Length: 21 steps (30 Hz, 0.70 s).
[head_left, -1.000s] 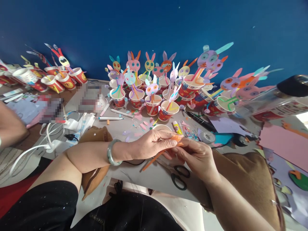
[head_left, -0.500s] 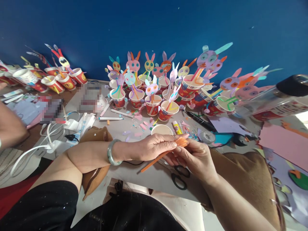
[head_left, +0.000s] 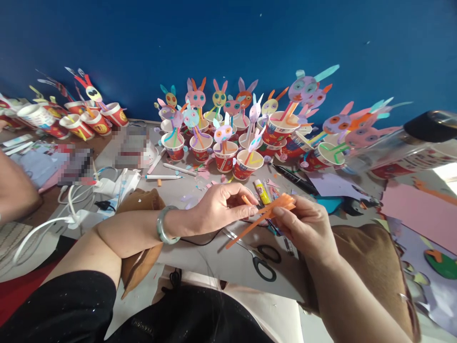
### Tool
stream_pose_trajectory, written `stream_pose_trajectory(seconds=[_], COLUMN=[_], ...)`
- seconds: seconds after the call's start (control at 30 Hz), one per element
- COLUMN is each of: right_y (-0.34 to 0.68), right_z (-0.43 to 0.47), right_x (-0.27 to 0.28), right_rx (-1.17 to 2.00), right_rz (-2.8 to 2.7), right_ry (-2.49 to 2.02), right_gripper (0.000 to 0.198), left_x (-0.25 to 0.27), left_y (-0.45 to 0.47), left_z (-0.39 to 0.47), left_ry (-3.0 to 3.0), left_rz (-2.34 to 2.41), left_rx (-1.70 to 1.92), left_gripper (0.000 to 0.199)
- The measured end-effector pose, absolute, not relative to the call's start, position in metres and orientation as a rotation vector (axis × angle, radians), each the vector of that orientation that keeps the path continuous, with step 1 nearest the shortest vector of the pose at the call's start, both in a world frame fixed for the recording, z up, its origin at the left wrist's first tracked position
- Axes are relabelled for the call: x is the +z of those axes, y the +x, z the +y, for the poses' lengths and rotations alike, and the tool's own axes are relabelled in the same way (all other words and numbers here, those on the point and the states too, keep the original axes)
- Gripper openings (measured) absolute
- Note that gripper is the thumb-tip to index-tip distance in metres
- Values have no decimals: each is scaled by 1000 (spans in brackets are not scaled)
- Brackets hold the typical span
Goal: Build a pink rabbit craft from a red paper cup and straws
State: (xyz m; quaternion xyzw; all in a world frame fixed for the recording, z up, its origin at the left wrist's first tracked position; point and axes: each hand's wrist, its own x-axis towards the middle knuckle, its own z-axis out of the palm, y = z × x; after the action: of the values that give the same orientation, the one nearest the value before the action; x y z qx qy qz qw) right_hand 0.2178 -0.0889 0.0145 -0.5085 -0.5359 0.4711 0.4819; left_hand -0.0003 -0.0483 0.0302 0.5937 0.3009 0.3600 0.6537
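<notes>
My right hand [head_left: 309,226] pinches a bunch of orange paper strips [head_left: 283,204] between thumb and fingers. One long strip sticks out of the bunch, down and to the left, above the scissors. My left hand [head_left: 226,207], with a jade-coloured bangle [head_left: 164,225] at its wrist, is just left of the bunch. Its thumb and fingertips close on the end of an orange strip [head_left: 245,200]; the fingers partly hide it. Below the hands, scissors with black handles [head_left: 264,267] lie on the grey table [head_left: 210,259]. Behind them is a yellow glue stick [head_left: 262,191].
Several red paper cups [head_left: 246,164] with paper rabbit heads stand along the blue wall. A clear bottle with black lid [head_left: 430,126] leans at right. Brown cushions [head_left: 364,267] flank the hands. White cables [head_left: 73,216] and another person's arm [head_left: 17,186] are at left.
My hands have moved apart. The right hand has carried the orange bunch slightly right, and the left hand has drawn back, its fingers now arched. The white cup behind is now mostly covered.
</notes>
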Motion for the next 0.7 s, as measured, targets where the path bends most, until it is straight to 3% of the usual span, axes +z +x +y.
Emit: stream_pose_trajectory(seconds=[0.23, 0.47, 0.7], right_y=[206, 206, 208], right_z=[-86, -86, -90], right_x=[33, 34, 27], right_rx=[1240, 1272, 1294], right_rz=[-1460, -1528, -1515], right_ry=[-1246, -1183, -1138], right_gripper=[45, 44, 37], left_x=[34, 36, 33], left_y=[-2, -3, -2], left_z=[-50, -50, -51], left_ry=[1309, 1409, 1233], left_rz=[577, 570, 579], left_rx=[693, 573, 527], left_gripper=[36, 29, 47])
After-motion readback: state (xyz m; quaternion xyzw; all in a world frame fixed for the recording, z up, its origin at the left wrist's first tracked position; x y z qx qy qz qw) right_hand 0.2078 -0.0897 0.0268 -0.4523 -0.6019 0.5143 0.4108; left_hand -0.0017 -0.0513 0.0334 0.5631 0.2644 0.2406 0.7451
